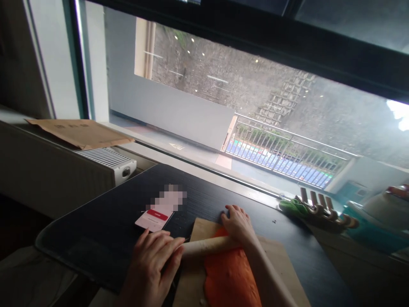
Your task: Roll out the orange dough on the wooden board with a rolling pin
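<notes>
A pale rolling pin lies across a flattened orange dough-like sheet, which rests on a wooden board. My left hand holds the pin's left end, its fingers reaching over it and the thumb below. At the other end, my right hand bears on the pin with its palm, fingers stretched forward past it. Both ends of the pin are hidden under the hands. My right forearm covers part of the sheet and the board.
A phone with a lit screen lies on the dark table, just beyond my left hand. A brown envelope sits on a white radiator at left. Toward the right are a green cloth, a brown slatted object and a teal basin. A window runs behind.
</notes>
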`<state>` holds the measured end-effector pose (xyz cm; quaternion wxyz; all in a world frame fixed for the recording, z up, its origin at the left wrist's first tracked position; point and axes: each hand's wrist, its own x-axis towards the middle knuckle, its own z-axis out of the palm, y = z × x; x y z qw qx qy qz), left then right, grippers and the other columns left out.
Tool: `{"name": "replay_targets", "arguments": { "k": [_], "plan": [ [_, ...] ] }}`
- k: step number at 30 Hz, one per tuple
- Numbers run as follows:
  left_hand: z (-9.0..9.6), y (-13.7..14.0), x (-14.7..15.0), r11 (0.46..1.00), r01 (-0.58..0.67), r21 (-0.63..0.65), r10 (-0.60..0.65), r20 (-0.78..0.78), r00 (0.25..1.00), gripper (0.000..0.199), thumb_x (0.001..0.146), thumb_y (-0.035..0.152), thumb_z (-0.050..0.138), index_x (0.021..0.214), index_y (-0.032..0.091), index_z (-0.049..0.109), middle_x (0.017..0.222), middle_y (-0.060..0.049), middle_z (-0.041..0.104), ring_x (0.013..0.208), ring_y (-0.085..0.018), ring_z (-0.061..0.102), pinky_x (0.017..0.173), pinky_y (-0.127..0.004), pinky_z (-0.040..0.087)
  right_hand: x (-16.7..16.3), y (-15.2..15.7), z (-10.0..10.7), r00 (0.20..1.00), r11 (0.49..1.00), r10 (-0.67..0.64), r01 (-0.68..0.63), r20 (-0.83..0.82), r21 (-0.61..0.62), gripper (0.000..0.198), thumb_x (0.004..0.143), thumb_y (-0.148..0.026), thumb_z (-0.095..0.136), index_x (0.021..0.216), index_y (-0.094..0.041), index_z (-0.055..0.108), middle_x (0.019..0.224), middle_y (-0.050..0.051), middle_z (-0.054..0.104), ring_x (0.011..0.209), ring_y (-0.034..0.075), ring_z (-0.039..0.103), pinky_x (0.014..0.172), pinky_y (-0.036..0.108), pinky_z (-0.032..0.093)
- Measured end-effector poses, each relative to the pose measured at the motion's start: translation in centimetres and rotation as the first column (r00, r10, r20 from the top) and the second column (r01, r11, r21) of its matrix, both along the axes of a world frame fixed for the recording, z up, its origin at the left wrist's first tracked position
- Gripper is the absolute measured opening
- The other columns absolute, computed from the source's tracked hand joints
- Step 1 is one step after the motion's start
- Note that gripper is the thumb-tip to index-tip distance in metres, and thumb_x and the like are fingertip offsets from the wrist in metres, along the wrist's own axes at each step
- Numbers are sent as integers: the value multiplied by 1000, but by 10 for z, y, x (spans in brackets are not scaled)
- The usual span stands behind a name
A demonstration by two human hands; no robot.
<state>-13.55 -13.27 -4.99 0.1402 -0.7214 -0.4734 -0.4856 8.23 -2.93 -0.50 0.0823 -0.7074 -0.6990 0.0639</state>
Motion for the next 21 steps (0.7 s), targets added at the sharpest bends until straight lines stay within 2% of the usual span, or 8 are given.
{"name": "replay_targets", "arguments": {
  "k": [2, 4, 9, 11, 14, 16, 18, 21],
  "plan": [
    [2, 2, -4, 1000, -15, -12, 14, -34, 999, 16, 88, 30, 53, 97, 26, 65, 85, 3, 68, 89, -17, 62, 93, -36, 40, -4, 10, 1, 1000, 1000, 5, -5, -4, -19, 48, 87, -35, 39, 130, -17, 52, 134, 10, 50, 125, 25, 42, 103, 40, 30],
    [3, 0, -5, 1000, -17, -24, 15, -62, 998, 15, 87, 30, 54, 97, 26, 65, 85, 2, 67, 89, -17, 61, 95, -38, 38, -4, 6, 2, 1000, 1000, 10, -10, -15, -17, 49, 87, -34, 39, 131, -17, 51, 135, 10, 49, 125, 25, 42, 102, 39, 31],
    [2, -19, 7, 999, 49, -6, -49, -184, 982, 18, 84, 31, 57, 101, 28, 64, 83, 3, 64, 89, -17, 59, 102, -40, 30, 13, -48, -1, 999, 998, 26, -24, -34, 61, 45, 90, -33, 33, 130, -24, 53, 140, 3, 46, 132, 21, 34, 105, 36, 30],
    [2, -29, 19, 997, 71, 0, -70, -177, 982, 16, 86, 30, 53, 97, 29, 64, 79, 4, 62, 83, -15, 58, 104, -41, 27, 22, -72, -5, 999, 994, 46, -45, -13, 95, 46, 92, -30, 28, 129, -25, 54, 140, 1, 47, 134, 20, 31, 109, 36, 26],
    [11, -37, 36, 990, 65, -125, -81, -120, 990, 20, 87, 21, 45, 85, 29, 64, 75, 5, 61, 78, -14, 57, 103, -43, 26, 30, -88, -10, 997, 988, 67, -70, 29, 135, 47, 91, -27, 27, 130, -23, 54, 140, 2, 46, 136, 19, 28, 110, 36, 24],
    [21, -34, 44, 959, 28, -281, -63, -116, 991, 24, 86, 16, 44, 79, 27, 63, 77, 3, 61, 81, -16, 58, 101, -45, 29, 27, -81, -10, 998, 988, 60, -64, 29, 140, 47, 91, -28, 28, 130, -24, 53, 140, 2, 47, 136, 20, 29, 110, 37, 24],
    [31, -21, 47, 919, -49, -391, -12, -151, 988, 24, 87, 16, 43, 82, 26, 64, 84, 1, 62, 86, -19, 57, 97, -46, 33, 19, -63, -7, 999, 991, 38, -39, 10, 128, 46, 91, -30, 31, 130, -25, 53, 139, 2, 47, 134, 20, 31, 109, 38, 26],
    [42, 12, 43, 882, -186, -434, 90, -232, 969, 24, 88, 18, 42, 100, 22, 63, 96, -5, 62, 96, -23, 56, 94, -46, 37, 5, -28, -1, 1000, 996, 11, -9, -24, 86, 46, 89, -33, 35, 132, -23, 50, 140, 5, 46, 132, 22, 34, 105, 39, 29]
  ]
}}
